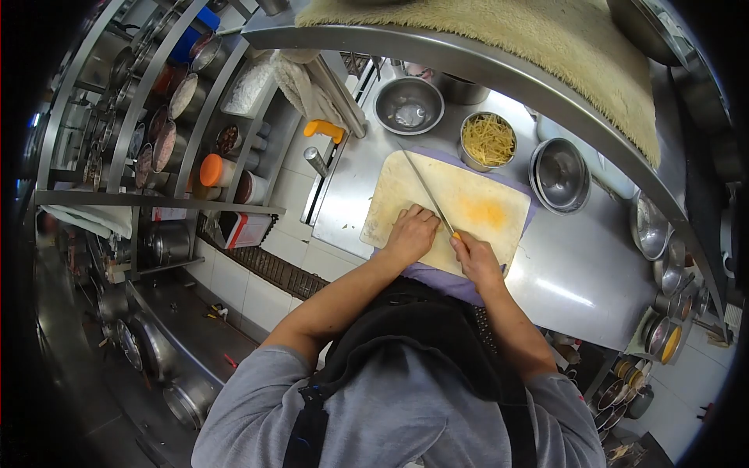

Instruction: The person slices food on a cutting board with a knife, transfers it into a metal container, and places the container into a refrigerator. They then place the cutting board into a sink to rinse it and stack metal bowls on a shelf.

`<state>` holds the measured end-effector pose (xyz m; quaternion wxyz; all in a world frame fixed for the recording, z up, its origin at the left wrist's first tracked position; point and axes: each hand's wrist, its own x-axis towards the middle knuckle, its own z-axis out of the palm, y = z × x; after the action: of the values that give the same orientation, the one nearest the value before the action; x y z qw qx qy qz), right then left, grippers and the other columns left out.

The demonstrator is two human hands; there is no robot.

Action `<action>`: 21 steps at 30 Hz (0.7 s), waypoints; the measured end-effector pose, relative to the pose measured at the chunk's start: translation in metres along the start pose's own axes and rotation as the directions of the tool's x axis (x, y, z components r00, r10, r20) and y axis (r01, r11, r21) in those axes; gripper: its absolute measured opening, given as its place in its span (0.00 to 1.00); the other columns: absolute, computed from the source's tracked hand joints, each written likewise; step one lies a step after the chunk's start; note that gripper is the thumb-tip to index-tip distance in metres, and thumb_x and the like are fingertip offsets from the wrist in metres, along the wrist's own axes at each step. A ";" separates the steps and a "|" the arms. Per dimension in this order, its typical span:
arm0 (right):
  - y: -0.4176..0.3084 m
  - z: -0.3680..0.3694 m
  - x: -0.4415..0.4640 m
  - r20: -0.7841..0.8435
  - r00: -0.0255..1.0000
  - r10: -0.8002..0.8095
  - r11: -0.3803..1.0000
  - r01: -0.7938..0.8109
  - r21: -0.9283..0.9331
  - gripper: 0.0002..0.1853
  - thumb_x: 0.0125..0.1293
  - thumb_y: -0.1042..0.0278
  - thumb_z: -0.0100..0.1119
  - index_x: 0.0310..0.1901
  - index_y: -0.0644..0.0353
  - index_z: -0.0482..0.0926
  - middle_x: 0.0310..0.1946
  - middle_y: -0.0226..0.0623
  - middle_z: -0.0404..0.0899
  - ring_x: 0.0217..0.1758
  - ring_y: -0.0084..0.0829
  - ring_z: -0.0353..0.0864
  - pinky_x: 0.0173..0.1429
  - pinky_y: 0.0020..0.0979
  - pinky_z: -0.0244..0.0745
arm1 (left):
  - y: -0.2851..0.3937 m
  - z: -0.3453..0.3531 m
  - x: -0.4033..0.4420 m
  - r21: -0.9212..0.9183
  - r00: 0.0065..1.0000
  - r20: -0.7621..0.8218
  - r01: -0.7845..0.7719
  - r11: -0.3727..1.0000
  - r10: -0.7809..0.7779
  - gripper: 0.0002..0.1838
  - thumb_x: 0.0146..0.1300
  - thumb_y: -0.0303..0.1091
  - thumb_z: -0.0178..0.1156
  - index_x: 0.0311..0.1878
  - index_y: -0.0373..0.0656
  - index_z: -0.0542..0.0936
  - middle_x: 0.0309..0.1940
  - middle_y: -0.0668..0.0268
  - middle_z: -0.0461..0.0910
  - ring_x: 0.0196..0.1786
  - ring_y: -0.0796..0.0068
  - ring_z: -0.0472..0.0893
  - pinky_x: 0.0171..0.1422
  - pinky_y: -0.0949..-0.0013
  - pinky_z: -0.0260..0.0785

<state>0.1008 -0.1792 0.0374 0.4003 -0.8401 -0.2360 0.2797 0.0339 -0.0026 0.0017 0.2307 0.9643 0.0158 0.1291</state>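
Note:
My right hand (477, 259) is wrapped round the yellow handle of a long knife (429, 191), whose blade slants up and left across a pale cutting board (386, 191). Left of the blade, my left hand (413, 232) rests on the board with its fingers curled; what lies under them, if anything, is hidden. An orange stain marks the board's right half. Beneath the board is a purple cloth (441, 282). Beyond it stand an empty-looking metal bowl (409, 106) and a metal container of yellow shreds (488, 140).
Stacked metal bowls (560, 176) stand right of the board on the steel counter (573, 269). A steel shelf edge (499, 56) crosses above the back. Left are an orange-handled tool (324, 129), a metal cylinder (315, 161) and a rack (164, 200) with containers.

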 end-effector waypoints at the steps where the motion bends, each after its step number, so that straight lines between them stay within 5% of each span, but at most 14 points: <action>1: 0.000 -0.004 -0.007 0.027 0.999 0.029 1.000 -0.029 0.008 0.18 0.69 0.57 0.55 0.51 0.63 0.80 0.34 0.60 0.80 0.41 0.57 0.80 0.46 0.47 0.74 | 0.000 0.001 0.000 -0.004 1.000 -0.013 -0.003 1.000 0.003 0.06 0.58 0.31 0.58 0.35 0.44 0.82 0.35 0.69 0.79 0.47 0.67 0.75 0.48 0.62 0.66; 9: 0.006 0.009 0.000 -0.006 0.999 -0.048 0.999 0.048 -0.025 0.19 0.70 0.56 0.54 0.52 0.62 0.79 0.33 0.59 0.80 0.39 0.56 0.81 0.45 0.46 0.74 | 0.001 -0.001 -0.002 -0.003 1.000 0.030 0.010 1.000 -0.010 0.05 0.58 0.31 0.58 0.34 0.44 0.82 0.36 0.69 0.80 0.47 0.67 0.75 0.48 0.62 0.66; 15: 0.000 -0.002 -0.011 0.090 0.989 0.120 0.992 -0.123 0.031 0.18 0.70 0.57 0.54 0.53 0.62 0.79 0.33 0.60 0.80 0.40 0.57 0.80 0.45 0.47 0.74 | 0.001 0.001 -0.001 -0.007 1.000 0.004 0.002 1.000 -0.002 0.05 0.58 0.31 0.58 0.34 0.43 0.82 0.35 0.68 0.80 0.47 0.66 0.75 0.48 0.61 0.66; 21: 0.009 0.008 -0.002 -0.016 1.000 -0.001 1.000 0.001 0.027 0.18 0.70 0.55 0.54 0.51 0.61 0.80 0.29 0.57 0.80 0.35 0.55 0.81 0.42 0.45 0.74 | 0.001 0.000 0.002 -0.020 1.000 -0.004 -0.002 1.000 0.002 0.05 0.59 0.31 0.58 0.34 0.43 0.82 0.35 0.68 0.80 0.47 0.66 0.75 0.47 0.61 0.66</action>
<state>0.0959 -0.1813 0.0263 0.4137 -0.8367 -0.2293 0.2762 0.0357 -0.0031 0.0029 0.2400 0.9617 0.0138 0.1314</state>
